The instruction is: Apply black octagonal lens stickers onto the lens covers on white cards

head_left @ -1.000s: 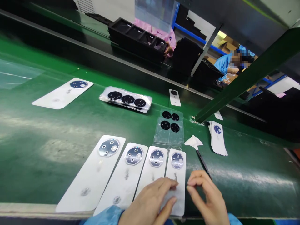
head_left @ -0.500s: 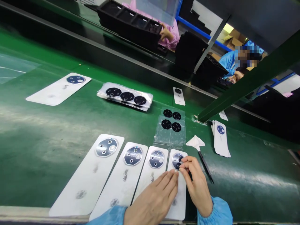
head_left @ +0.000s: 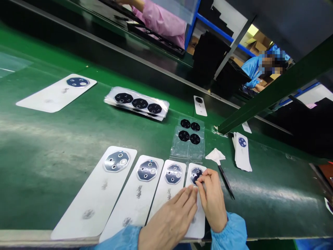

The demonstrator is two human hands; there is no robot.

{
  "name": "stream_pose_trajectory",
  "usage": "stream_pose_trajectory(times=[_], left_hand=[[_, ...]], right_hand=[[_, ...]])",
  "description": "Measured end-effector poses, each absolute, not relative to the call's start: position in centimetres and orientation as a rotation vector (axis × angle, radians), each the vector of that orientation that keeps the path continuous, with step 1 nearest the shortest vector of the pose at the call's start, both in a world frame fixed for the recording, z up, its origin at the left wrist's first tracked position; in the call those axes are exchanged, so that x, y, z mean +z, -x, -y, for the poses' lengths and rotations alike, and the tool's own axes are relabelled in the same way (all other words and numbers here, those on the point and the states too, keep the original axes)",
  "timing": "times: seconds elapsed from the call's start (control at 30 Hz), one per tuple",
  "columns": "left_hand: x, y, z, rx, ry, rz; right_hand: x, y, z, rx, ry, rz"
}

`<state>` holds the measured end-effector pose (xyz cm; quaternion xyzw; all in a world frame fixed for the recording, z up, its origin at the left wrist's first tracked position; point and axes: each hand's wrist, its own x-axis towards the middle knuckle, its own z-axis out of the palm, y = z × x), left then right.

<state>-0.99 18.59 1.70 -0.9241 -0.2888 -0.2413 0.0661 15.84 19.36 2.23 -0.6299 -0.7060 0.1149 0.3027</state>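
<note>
White phone back panels, each with an octagonal camera area, lie in a row at the front of the bench. My left hand rests flat across the rightmost panel and its neighbour, fingers stretched out. Over the rightmost panel's camera area, the thumb and fingertips of my right hand pinch the right edge of a dark octagonal film. Those fingertips partly cover the film, so how far it touches the panel is hard to see. Farther left in the row, the camera areas look shiny and bluish.
Beyond the row lies a clear sheet with several black octagonal films. A stack of film sheets and another panel lie behind. To the right are a white cloth, black pen-like tool, stacked panels and a green post.
My right hand has shifted slightly left and up with the film's edge, which now looks lower over the camera area. My left hand stays put. The co-worker in pink and the black tray moved left.
</note>
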Motion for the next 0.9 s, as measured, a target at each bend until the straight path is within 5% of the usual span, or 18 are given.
stream_pose_trajectory(times=[0.9], left_hand=[[1.9,0.6,-18.6,-0.718,2.781,0.948]], right_hand=[[2.2,-16.2,-19.5,0.462,1.683,1.832]])
